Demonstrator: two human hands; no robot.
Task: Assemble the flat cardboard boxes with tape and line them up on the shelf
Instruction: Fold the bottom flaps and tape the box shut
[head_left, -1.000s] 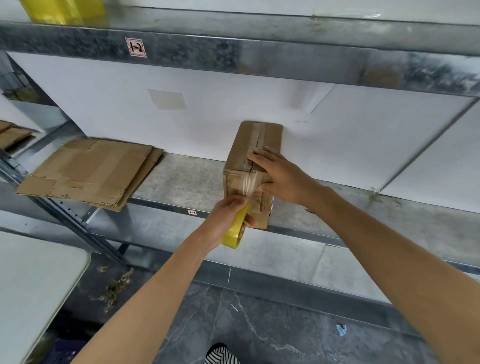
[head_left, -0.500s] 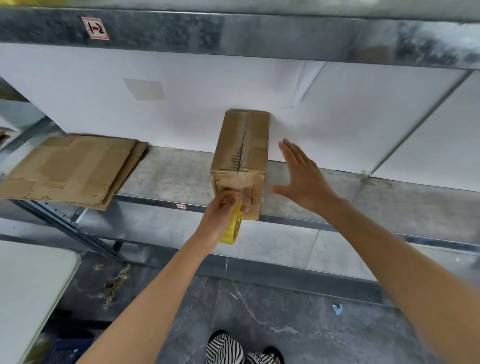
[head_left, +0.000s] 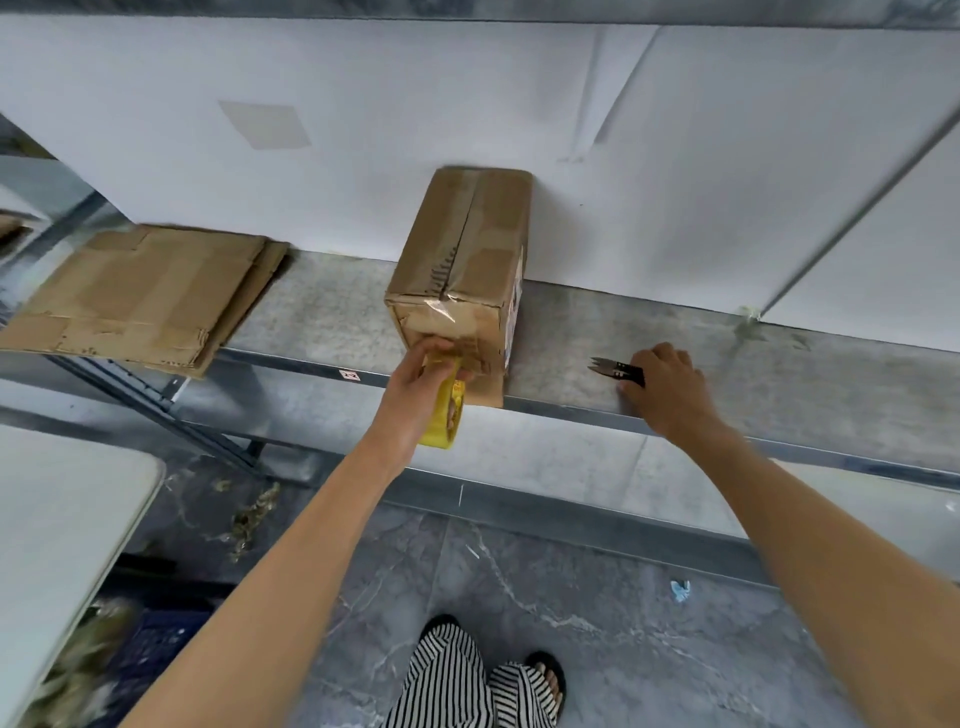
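Note:
An assembled cardboard box (head_left: 467, 260) stands on the grey shelf (head_left: 571, 343), its long side running back to the white wall. Clear tape runs along its top seam and down its front end. My left hand (head_left: 415, 387) grips a yellow tape roll (head_left: 444, 415) against the lower front of the box. To the right of the box, my right hand (head_left: 662, 384) lies on the shelf with its fingers curled round small black snips (head_left: 615, 370), blades pointing left.
A stack of flat cardboard boxes (head_left: 135, 296) lies on the shelf at the left, overhanging its front edge. A pale table (head_left: 62, 545) stands at the lower left. Striped trousers and sandals (head_left: 467, 675) show on the dark marble floor below.
My right hand left the box top, swung right and came down on the shelf around the black snips. My left hand stays with the tape roll at the box front.

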